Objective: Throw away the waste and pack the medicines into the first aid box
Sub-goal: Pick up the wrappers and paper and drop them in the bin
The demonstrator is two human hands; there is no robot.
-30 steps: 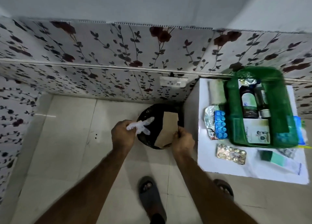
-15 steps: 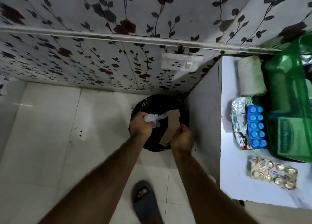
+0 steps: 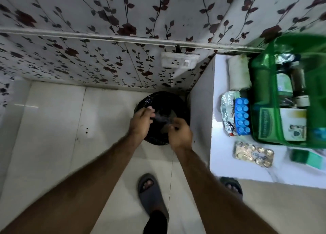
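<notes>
Waste bin (image 3: 162,117), black-lined, sits on the floor at 12 o'clock from the person's feet; both hands hover over its mouth to drop scraps. Left hand (image 3: 141,122) spread, right hand (image 3: 180,133) loosely curled, apparently empty. First aid box (image 3: 289,92) stands at 2 o'clock on the white table (image 3: 222,156), blister packs (image 3: 254,153) beside it unpacked.

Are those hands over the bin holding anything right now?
Nothing, it seems: the left hand is spread open and the right hand loosely curled over the bin, with blurred scraps dropping between them.
</notes>
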